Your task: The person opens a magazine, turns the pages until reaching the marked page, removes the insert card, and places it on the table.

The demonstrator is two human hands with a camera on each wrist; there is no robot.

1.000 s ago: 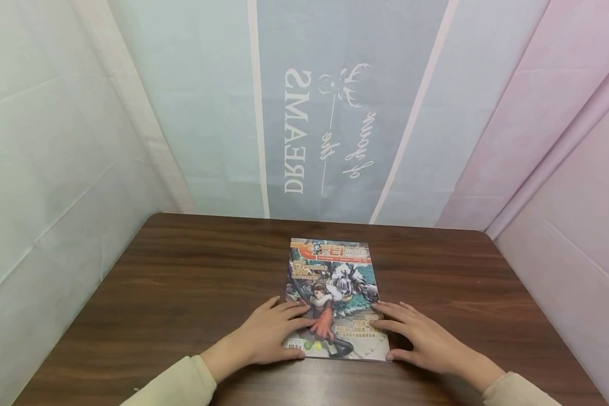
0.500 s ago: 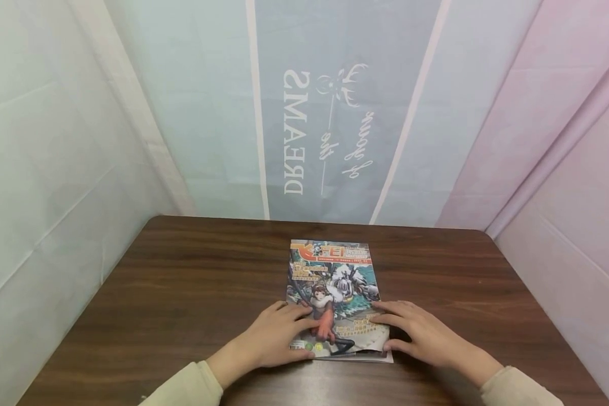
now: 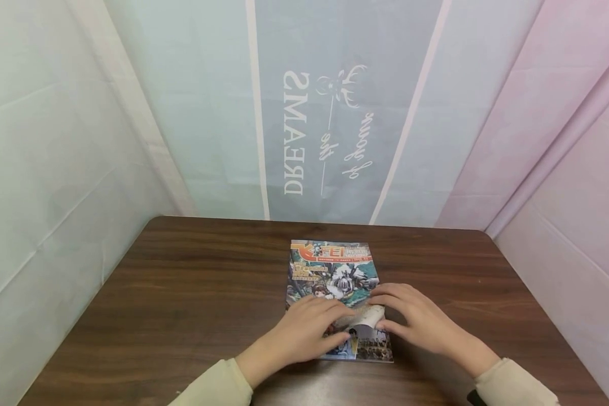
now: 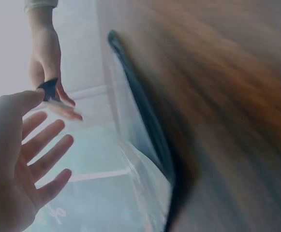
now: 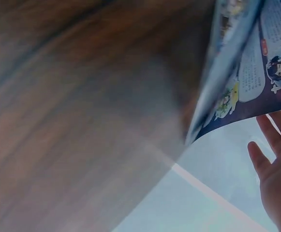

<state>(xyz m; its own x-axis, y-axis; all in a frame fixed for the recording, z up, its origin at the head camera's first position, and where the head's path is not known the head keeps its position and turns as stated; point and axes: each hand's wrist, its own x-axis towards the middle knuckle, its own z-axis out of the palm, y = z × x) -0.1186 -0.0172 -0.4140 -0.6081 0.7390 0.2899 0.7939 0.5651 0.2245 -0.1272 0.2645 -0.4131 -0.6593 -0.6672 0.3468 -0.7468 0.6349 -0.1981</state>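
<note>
One magazine [image 3: 330, 276] lay around the middle of the table [image 3: 193, 293] in the head view; the right hand [image 3: 420, 318] seemingly pinched its raised near right corner. In the left wrist view, the left hand [image 4: 9, 174] spread its fingers. In the right wrist view, the leaf [image 5: 268, 99] bowed; uneven pulling might crease it.

Magazine cover [image 3: 335, 276] is showing teal and grey art, orange and yellow lettering. Table [image 3: 193, 299] is showing dark brown wood grain. Backdrop [image 3: 223, 113] is carrying mint, grey-blue and pink panels, white stripes. Sleeves [image 3: 215, 386] are showing cream.
</note>
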